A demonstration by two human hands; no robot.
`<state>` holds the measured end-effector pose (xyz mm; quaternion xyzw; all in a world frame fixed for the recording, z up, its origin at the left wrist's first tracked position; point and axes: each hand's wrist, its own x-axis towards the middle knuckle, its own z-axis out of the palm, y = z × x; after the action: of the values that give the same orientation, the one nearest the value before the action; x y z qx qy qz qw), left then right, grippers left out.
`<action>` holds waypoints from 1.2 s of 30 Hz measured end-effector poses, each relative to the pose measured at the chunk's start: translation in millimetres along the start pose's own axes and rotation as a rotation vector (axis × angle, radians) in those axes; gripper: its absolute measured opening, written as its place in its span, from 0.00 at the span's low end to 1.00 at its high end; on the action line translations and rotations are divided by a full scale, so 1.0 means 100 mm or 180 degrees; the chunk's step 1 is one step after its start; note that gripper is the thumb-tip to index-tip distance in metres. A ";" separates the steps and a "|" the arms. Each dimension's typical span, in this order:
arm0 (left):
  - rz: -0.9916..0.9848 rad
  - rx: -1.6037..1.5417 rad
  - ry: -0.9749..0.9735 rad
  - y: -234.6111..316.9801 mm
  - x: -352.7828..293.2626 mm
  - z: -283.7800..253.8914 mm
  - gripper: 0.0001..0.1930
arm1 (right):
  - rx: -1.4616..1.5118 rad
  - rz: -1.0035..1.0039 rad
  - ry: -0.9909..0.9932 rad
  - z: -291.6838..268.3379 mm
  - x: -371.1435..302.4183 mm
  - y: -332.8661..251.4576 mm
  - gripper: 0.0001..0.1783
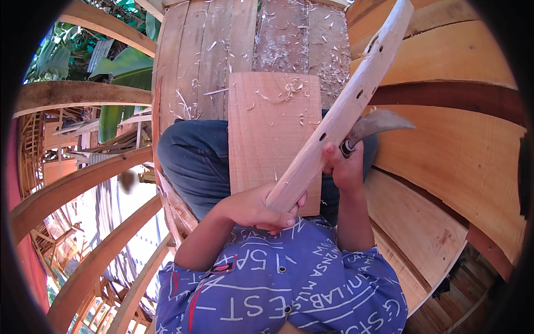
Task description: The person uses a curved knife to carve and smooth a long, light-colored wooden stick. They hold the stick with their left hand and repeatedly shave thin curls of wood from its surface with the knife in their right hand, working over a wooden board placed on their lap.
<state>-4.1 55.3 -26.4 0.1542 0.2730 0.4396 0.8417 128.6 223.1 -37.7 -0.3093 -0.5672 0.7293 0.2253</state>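
Note:
A long pale wooden bar with several dark slots along it slants up to the right in front of me. My left hand is closed round its lower end, near my shirt. My right hand grips a knife with a curved blade, held beside the bar's middle; the blade points right. Most of the knife's handle is hidden in the fingers. A fingertip of that hand seems to touch the bar's edge. Under the bar, a flat wooden board lies across my lap, with curled shavings on it.
My crossed legs rest on a plank floor strewn with shavings. Wide wooden boards form a wall close on the right. On the left, curved slats with gaps look onto leaves and stacked timber.

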 end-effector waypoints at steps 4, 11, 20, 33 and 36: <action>0.0414 -0.0003 0.0598 0.12 0.00 0.10 0.22 | -0.1154 -0.0105 -0.0403 -0.27 0.04 0.07 0.27; 0.0663 0.0860 0.1772 0.21 -0.01 0.20 0.15 | -0.2566 -0.0485 -0.0531 0.00 -0.25 -0.07 0.33; 0.1109 0.1627 0.2182 0.09 0.07 0.34 0.21 | -0.3348 -0.0972 0.0036 -0.07 -0.14 -0.12 0.32; 0.0941 0.1160 0.1818 -0.15 0.02 0.54 0.19 | -0.2395 -0.0654 0.1119 -0.69 0.17 -0.12 0.35; 0.0939 0.1356 0.2299 0.00 0.01 0.42 0.20 | -0.2691 -0.0648 0.0323 -0.49 -0.06 -0.13 0.36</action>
<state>21.3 54.9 6.5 0.1980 0.6091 0.5146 0.5701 167.4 255.8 -31.7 -0.3522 -0.8316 0.3910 0.1773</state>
